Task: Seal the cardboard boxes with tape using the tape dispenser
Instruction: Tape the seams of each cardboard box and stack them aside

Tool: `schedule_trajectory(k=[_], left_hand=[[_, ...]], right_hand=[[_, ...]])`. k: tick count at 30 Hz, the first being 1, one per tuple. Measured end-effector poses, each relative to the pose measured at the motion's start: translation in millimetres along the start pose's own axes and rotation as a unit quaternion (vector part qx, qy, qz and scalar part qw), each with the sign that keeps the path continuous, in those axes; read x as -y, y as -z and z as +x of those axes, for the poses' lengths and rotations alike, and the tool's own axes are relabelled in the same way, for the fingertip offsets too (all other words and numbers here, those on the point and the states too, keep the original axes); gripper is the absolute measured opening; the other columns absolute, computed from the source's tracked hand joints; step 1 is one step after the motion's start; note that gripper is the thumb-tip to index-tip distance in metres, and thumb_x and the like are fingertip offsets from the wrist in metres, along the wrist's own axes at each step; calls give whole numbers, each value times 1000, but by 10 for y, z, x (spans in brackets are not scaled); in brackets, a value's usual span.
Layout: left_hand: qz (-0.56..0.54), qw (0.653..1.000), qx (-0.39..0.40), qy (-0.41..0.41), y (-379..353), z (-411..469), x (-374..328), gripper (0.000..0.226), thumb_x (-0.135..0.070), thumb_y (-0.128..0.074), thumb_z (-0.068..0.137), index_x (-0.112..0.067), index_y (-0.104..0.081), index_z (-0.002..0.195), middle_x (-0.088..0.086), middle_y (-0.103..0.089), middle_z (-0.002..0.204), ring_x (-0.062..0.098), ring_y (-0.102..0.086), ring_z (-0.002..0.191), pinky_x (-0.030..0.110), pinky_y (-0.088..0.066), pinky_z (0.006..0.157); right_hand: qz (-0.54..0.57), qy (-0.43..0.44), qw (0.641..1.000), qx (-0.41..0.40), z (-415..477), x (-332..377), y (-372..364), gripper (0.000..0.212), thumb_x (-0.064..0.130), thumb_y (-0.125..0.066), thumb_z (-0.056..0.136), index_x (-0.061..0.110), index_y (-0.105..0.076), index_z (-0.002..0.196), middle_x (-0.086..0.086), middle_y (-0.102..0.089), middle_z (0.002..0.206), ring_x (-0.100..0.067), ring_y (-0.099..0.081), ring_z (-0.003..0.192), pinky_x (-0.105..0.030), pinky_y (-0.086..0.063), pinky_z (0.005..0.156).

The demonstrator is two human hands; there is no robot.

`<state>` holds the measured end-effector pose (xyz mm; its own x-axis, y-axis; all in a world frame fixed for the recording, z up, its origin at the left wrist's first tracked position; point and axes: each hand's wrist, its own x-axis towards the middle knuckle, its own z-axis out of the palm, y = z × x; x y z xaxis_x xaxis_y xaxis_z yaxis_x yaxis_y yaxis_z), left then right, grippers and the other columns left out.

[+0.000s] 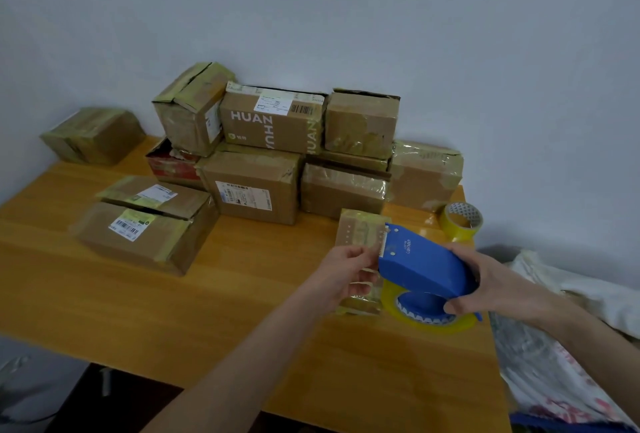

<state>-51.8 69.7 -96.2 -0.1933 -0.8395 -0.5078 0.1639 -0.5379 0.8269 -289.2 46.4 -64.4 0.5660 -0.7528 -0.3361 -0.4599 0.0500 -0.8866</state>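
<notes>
My right hand (491, 282) grips a blue tape dispenser (420, 264) loaded with a yellowish tape roll (393, 304), held just above the table's right side. My left hand (341, 275) pinches the tape end at the dispenser's toothed cutter. Beneath both hands lies a small flat cardboard box (360, 230) partly covered in shiny tape. A larger open-flapped box (145, 224) with shipping labels sits to the left.
Several taped cardboard boxes (273, 155) are stacked along the wall on the wooden table (242, 311). A spare tape roll (462, 221) stands at the right rear. One box (91, 134) sits far left. Plastic bags and cloth (561, 346) lie off the table's right edge.
</notes>
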Motion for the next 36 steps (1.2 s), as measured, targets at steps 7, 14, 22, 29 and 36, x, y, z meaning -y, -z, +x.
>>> schedule_trajectory(k=[7,14,22,29,36], left_hand=[[-17,999,25,-14,71,18,-15,23,-23,-47,100,-12,-66,92,-1,-67,85,10,-60,72,25,-48,66],[61,998,-23,-3,97,47,-22,29,-37,-49,98,-16,-66,90,-1,-70,85,12,-61,75,25,-50,64],[156,979,-127,-12,150,104,89,8,-14,-61,92,-14,-66,86,4,-66,79,7,-58,62,18,-51,55],[164,979,-123,3,284,31,166,9,-20,-66,89,-12,-69,86,-1,-66,72,3,-58,59,19,-53,56],[203,962,-181,8,878,-88,275,16,-24,-68,88,-8,-74,90,2,-68,81,9,-56,71,18,-50,55]], right_hand=[[12,-5,1000,-3,-26,-16,24,74,31,-79,48,17,-56,117,16,-67,95,-10,-67,90,-22,-53,72],[-51,-29,998,-29,-20,14,52,67,18,-80,55,30,-54,115,12,-63,102,-4,-66,90,-23,-54,70],[-245,13,968,-48,30,51,-37,64,31,-89,64,41,-50,113,17,-59,105,7,-58,91,-18,-53,71],[-266,37,963,-5,63,-4,-55,68,52,-75,58,42,-48,119,17,-60,106,-1,-60,93,-24,-55,73],[-259,-14,966,-8,-122,-333,125,59,35,-83,68,48,-48,114,18,-62,102,-2,-62,90,-27,-54,76]])
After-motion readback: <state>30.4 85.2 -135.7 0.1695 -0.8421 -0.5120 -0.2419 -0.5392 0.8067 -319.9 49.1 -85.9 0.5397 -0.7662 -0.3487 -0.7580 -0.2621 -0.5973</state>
